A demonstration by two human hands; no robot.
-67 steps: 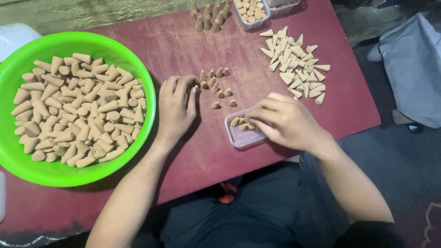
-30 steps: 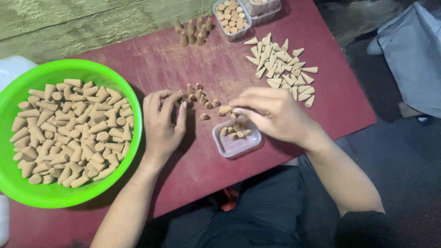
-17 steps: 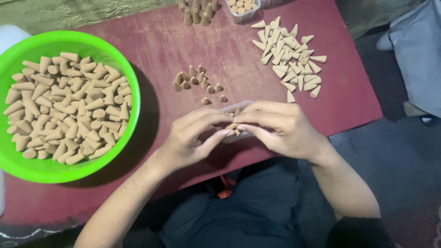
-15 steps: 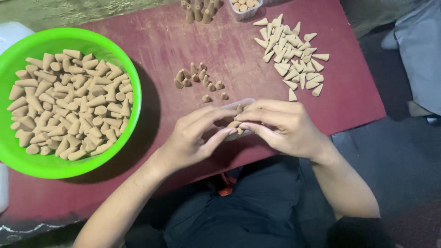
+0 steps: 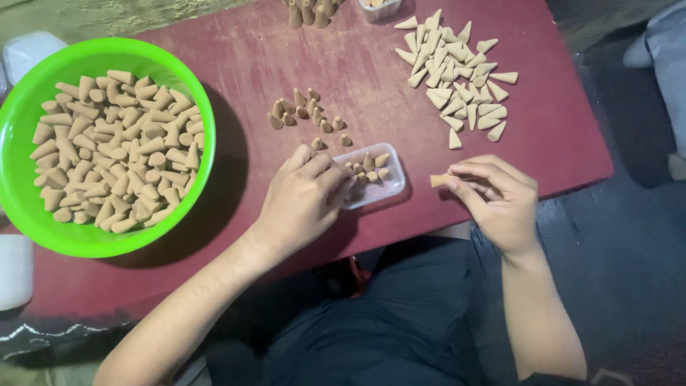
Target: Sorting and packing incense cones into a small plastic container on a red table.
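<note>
Pinching a tan cone (image 5: pixel 439 180) between right hand (image 5: pixel 496 204) fingers (image 5: pixel 464 187), at 3 o'clock of the clear tray (image 5: pixel 382 187) and apart from it. Left hand (image 5: pixel 300 200) fingers together over the tray's 9 o'clock end, on the red desk (image 5: pixel 236 64). Green bowl (image 5: pixel 204 154) of cones further toward 9 o'clock; loose pile (image 5: pixel 457 78) at 1 o'clock.

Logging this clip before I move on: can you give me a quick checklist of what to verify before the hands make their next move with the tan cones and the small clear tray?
1. Right hand pinches one tan cone at its fingertips: ok.
2. Left hand rests on the small clear plastic tray, steadying it: ok.
3. Tray flat on the dark red table: ok.
4. Room left in the tray: cannot tell, left hand covers part.
5. Loose pale cone pile and green plastic bowl of cones on the table nearby: ok.
</note>
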